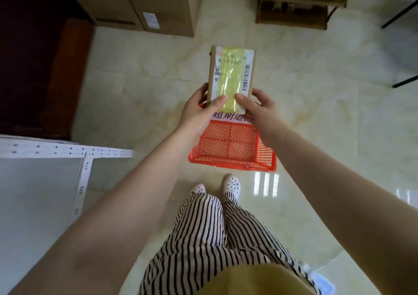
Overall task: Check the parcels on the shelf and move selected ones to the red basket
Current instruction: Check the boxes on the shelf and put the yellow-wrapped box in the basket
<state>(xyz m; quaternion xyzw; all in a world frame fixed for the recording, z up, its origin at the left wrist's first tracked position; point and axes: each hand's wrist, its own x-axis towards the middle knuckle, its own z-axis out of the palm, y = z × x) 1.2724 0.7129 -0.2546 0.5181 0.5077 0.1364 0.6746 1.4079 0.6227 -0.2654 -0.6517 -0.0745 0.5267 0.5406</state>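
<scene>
A small brown cardboard parcel [231, 73] with a white barcode label and a strip of yellow tape is held flat in front of me, label up. My left hand [201, 111] grips its near left corner, thumb on top. Its near right corner is gripped by my right hand [257, 109], thumb also on top. Below the parcel, on the floor, stands the red mesh basket [233, 147], which looks empty; a white sign with red characters on its far rim is partly hidden by my hands.
The white metal shelf [43, 177] juts in at the left. Large cardboard boxes [144, 3] stand at the back, a wooden stand [298, 3] at the back right, black chair legs [404, 48] at the right. My feet [217, 186] are just before the basket on the pale tile floor.
</scene>
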